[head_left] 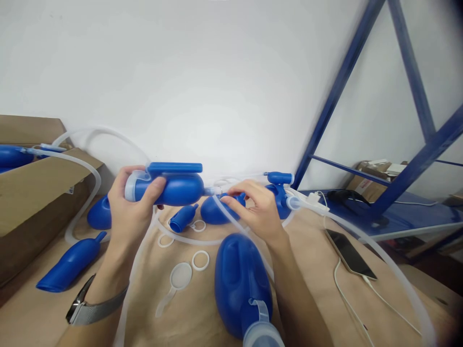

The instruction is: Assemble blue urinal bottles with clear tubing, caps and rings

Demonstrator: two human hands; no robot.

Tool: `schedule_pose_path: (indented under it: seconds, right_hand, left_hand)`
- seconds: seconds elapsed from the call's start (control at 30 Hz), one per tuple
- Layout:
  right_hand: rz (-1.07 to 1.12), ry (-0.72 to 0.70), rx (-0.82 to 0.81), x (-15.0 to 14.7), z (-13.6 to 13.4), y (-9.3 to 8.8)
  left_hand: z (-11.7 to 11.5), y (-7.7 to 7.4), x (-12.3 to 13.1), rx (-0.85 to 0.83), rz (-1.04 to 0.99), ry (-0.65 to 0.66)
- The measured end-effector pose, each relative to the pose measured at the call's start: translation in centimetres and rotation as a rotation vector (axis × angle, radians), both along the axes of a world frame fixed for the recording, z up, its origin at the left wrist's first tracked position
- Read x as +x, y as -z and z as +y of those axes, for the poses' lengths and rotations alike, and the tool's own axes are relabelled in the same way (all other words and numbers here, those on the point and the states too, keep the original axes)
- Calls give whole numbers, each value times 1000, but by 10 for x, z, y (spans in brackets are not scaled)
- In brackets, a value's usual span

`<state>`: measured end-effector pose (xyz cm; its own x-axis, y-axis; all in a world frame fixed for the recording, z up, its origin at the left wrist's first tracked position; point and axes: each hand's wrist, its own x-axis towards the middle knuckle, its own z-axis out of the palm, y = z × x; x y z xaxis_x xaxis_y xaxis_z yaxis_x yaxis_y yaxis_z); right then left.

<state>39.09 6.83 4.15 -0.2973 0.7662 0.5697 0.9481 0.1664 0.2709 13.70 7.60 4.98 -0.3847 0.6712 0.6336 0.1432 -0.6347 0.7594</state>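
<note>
My left hand (125, 193) clamps its fingers around a blue bottle (186, 189); I can't tell if my right hand (259, 206) pinches anything. A big jug (240, 270) sits between my arms.

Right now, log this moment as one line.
left hand: holding blue bottle | right hand: fingers by bottle's tip | phone: on brown surface

Blue bottle (183, 189) in left grip (132, 197), right grip (258, 205) near its nozzle (210, 191)
</note>
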Motion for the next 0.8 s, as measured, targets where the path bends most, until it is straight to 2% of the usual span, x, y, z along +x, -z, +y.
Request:
schedule_pose_path:
  seconds: [0.07,0.1,0.17,0.3,0.47,0.57,0.67,0.8]
  right_hand:
    - [1,73,135,-2,-4,-3]
    - [-43,61,146,-3,-4,-3]
    - [-171,-23,90,-3,0,-1]
    - [-340,-190,-44,5,9,5]
    - [-227,-186,11,4,11,10]
    - [-175,-186,52,0,10,10]
    - [-166,-223,79,0,10,8]
    - [-179,-294,70,5,8,5]
  left_hand:
    - [-3,3,-2,103,174,-69]
    - [-4,5,-3,169,240,-80]
    - [-4,8,-4,273,318,-63]
    - [-2,11,-6,297,351,7]
    - [2,13,0,270,272,-17]
    - [0,16,10,304,197,21]
    - [-5,16,15,438,218,35]
    - [-12,10,9,681,424,41]
